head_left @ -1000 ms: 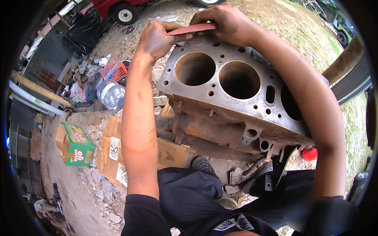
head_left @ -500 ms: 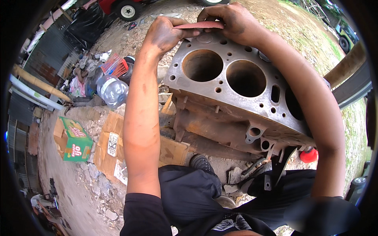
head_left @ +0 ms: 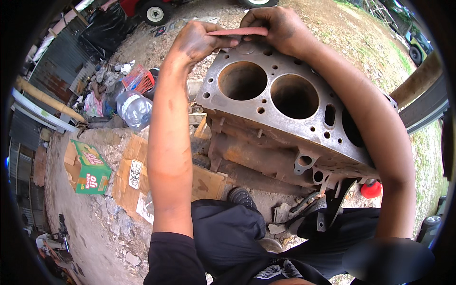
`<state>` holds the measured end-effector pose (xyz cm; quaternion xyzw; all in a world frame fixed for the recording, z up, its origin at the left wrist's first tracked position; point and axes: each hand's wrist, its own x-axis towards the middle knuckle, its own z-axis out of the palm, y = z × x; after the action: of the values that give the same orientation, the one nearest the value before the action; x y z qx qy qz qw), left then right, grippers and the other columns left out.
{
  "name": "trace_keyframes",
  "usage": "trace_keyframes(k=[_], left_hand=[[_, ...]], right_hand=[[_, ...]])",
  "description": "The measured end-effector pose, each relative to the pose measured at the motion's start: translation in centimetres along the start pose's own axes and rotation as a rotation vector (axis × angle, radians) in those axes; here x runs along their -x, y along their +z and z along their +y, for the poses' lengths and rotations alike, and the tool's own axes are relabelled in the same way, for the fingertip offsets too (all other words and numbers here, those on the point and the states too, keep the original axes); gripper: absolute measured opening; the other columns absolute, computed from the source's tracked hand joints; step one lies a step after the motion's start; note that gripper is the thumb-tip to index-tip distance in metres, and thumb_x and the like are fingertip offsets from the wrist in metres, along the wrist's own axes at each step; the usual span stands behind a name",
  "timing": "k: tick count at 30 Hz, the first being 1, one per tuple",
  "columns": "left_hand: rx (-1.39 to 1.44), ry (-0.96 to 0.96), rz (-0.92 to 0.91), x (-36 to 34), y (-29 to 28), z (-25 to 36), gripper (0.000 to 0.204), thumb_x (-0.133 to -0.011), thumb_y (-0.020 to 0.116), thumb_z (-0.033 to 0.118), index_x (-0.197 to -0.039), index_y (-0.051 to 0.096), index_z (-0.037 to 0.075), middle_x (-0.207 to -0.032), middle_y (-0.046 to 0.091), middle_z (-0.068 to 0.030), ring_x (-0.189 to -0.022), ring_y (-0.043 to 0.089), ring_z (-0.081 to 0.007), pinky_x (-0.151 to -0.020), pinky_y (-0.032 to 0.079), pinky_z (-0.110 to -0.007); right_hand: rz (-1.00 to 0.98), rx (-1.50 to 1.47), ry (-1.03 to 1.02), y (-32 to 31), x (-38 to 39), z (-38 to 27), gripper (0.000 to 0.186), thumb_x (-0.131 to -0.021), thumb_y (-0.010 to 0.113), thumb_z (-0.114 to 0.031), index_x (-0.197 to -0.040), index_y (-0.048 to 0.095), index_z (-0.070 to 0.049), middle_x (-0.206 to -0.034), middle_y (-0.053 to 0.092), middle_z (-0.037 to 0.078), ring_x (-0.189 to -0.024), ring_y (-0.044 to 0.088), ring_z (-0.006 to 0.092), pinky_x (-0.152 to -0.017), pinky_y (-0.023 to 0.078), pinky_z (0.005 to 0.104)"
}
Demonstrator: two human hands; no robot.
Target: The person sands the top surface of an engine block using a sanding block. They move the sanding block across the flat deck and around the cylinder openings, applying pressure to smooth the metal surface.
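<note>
A strip of reddish sandpaper (head_left: 240,31) is stretched between my two hands, over the far edge of a bare engine block (head_left: 244,107). My left hand (head_left: 197,42) pinches its left end, and my right hand (head_left: 280,28) grips its right end. Both hands are smudged with dark grime. The block's flat metal top shows big round cylinder bores and several small holes; its side is rusty brown. My right forearm hides part of the top at the right, including some of a third bore.
Left of the block stand a clear plastic bottle (head_left: 135,109), a red basket (head_left: 138,78) and an open green carton (head_left: 90,166). Flattened cardboard (head_left: 209,184) lies by my feet. A red object (head_left: 371,189) sits below the block's right end. Vehicles stand farther off.
The view has shifted slightly, so the block sits a little farther left. My hands still hold the sandpaper strip at the same far edge, with its tilt slightly changed.
</note>
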<state>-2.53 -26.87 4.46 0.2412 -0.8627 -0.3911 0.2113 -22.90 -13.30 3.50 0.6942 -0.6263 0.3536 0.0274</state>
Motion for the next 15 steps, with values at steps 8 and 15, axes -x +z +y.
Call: trace_keyframes(k=[8, 15], left_hand=[[0.116, -0.008, -0.012, 0.1, 0.2, -0.7, 0.035, -0.085, 0.092, 0.013, -0.115, 0.084, -0.002, -0.091, 0.077, -0.0051, -0.076, 0.065, -0.0094, -0.067, 0.047, -0.024], [0.098, -0.036, -0.065, -0.1, 0.1, -0.8, 0.038, -0.084, 0.093, 0.011, -0.117, 0.083, -0.002, -0.091, 0.079, -0.0051, -0.075, 0.066, -0.0094, -0.064, 0.044, -0.025]], right_hand=[[-0.019, -0.033, 0.064, 0.0, 0.0, -1.1, 0.02, -0.093, 0.079, -0.008, -0.113, 0.081, -0.008, -0.099, 0.084, 0.01, -0.092, 0.08, 0.0203, -0.085, 0.062, 0.0363], [0.056, 0.073, 0.006, 0.3, 0.4, 0.6, 0.023, -0.093, 0.082, -0.015, -0.116, 0.083, -0.012, -0.102, 0.083, 0.009, -0.095, 0.08, 0.0228, -0.087, 0.062, 0.0376]])
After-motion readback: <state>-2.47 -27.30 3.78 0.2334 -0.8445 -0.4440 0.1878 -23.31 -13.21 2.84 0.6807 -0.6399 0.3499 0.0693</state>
